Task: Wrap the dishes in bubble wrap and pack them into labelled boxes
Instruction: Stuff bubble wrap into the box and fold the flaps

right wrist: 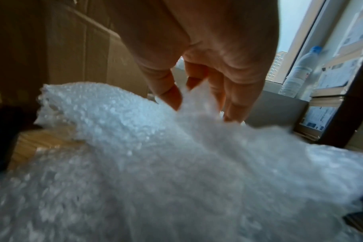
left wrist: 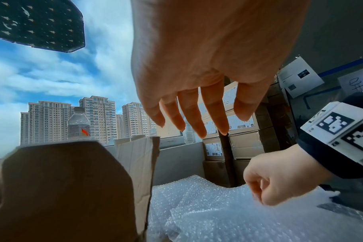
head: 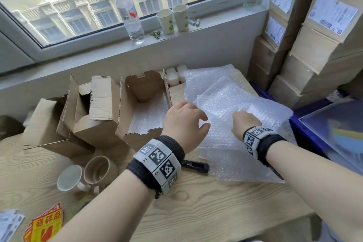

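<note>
Several sheets of bubble wrap [head: 241,96] lie overlapped on the right of the wooden table [head: 206,202]. My right hand [head: 238,118] pinches the top sheet; in the right wrist view the thumb and fingers [right wrist: 183,95] nip a raised fold of bubble wrap [right wrist: 155,155]. My left hand [head: 204,123] hovers over the wrap's left edge, holding nothing, its fingers [left wrist: 201,126] straight and spread. A white mug [head: 70,178] and a brown mug [head: 98,167] lie on their sides at the near left. An open cardboard box [head: 145,84] lined with bubble wrap stands beside my left hand.
More open cardboard boxes [head: 94,108] crowd the left. A black marker [head: 194,165] lies under my left wrist. Red stickers [head: 47,224] sit at the near left corner. Labelled cartons [head: 314,35] are stacked at the right above a blue bin [head: 306,135]. A bottle [head: 129,10] and paper cups [head: 172,19] stand on the sill.
</note>
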Tool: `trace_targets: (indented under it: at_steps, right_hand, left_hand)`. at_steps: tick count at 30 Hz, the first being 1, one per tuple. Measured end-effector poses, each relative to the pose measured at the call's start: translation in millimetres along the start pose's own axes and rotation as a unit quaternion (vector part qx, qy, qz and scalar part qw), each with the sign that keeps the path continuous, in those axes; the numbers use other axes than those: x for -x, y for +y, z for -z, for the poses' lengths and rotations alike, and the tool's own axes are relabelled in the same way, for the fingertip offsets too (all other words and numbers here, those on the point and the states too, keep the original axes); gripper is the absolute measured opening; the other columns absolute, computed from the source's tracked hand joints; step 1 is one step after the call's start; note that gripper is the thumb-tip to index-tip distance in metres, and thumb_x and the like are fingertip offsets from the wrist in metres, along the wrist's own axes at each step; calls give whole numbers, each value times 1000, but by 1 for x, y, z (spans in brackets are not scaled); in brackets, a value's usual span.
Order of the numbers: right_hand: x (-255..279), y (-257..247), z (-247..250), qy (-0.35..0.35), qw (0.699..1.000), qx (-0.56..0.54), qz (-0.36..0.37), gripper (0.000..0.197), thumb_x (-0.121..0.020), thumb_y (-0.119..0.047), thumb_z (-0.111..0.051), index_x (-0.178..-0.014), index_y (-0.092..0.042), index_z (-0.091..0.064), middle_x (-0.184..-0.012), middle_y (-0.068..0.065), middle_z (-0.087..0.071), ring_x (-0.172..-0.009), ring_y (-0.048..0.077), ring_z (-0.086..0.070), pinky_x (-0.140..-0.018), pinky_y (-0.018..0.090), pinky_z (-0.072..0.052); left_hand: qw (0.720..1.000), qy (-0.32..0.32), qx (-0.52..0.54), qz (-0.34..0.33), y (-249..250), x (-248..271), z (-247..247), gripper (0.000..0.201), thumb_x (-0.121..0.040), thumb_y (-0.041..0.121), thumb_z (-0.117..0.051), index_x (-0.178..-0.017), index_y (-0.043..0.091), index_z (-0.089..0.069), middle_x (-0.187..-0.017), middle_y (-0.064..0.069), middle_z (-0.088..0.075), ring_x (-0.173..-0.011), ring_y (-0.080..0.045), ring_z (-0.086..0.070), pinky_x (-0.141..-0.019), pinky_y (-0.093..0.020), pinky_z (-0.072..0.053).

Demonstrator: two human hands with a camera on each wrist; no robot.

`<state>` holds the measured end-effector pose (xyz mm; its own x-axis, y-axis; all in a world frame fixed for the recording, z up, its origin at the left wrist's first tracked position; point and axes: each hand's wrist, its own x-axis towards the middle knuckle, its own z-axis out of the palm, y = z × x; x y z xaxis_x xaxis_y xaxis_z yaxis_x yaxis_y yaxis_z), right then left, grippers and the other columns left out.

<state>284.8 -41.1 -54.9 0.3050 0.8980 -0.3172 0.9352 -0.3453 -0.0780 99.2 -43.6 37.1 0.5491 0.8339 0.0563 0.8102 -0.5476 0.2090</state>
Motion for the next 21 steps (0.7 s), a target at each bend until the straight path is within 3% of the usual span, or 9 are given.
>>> trace_targets:
  at_steps: [3,6,10,12,14,16,18,19,21]
  right_hand:
    - [-1,3,15,44,996,-77,-12,24,-90,1,-39,-114,-1,-44,-103,17,-60,-82,31,-55,-61,31,-38]
    - [-2,7,32,88,991,-99,0,25,-88,2,-39,-113,-3,-41,-88,16,-57,-70,28,-48,-55,31,-32]
    - [0,11,58,220,961,-163,37,27,-88,2,-39,-113,-8,-43,-103,15,-58,-81,33,-53,-64,33,-34]
    - [4,10,79,299,922,-230,90,30,-90,-1,-42,-118,-8,-49,-109,15,-58,-93,34,-56,-70,33,-36]
    - [10,8,102,350,879,-289,145,22,-92,-6,-44,-109,-5,-58,-104,14,-60,-94,31,-56,-79,32,-38]
    - [13,5,124,341,859,-346,160,14,-92,-10,-46,-86,-9,-59,-87,7,-57,-80,20,-50,-73,26,-35]
    - [16,3,143,278,849,-425,146,25,-89,-8,-47,-66,-16,-48,-68,-1,-49,-64,12,-43,-63,24,-35]
    - [18,1,151,237,827,-490,140,30,-88,-4,-46,-61,-17,-44,-63,-2,-46,-58,10,-44,-59,24,-37]
    - [20,-2,160,154,754,-626,130,36,-86,9,-40,-60,-15,-42,-60,3,-49,-45,6,-50,-50,22,-42]
  left_hand:
    - [1000,-6,13,17,6,-1,-2,28,-91,44,-52,-110,30,-67,-119,10,-61,-122,-13,-40,-102,-31,-31]
    - [998,-26,39,46,12,-3,-4,28,-91,43,-52,-113,30,-65,-121,7,-60,-123,-16,-40,-101,-32,-34]
    - [990,-49,98,84,17,-11,-8,37,-91,41,-53,-125,28,-57,-129,2,-54,-127,-18,-38,-103,-37,-36]
    - [983,-51,140,104,18,-18,-8,50,-90,40,-55,-136,24,-45,-136,0,-48,-129,-18,-38,-106,-38,-35]
    - [966,-46,206,145,18,-28,-5,65,-89,39,-59,-144,18,-32,-143,-5,-40,-131,-21,-39,-108,-41,-35]
    - [942,-17,275,192,19,-37,3,77,-86,40,-63,-147,14,-24,-146,-9,-34,-132,-24,-39,-108,-42,-36]
    - [906,35,350,236,15,-45,14,82,-86,39,-65,-147,9,-20,-147,-11,-30,-134,-25,-35,-108,-34,-33]
    - [881,57,390,261,11,-48,21,84,-86,38,-65,-148,8,-16,-148,-11,-27,-136,-25,-32,-106,-30,-31]
    - [832,86,456,304,0,-54,31,93,-86,42,-65,-150,8,-7,-151,-11,-23,-137,-26,-30,-107,-32,-29]
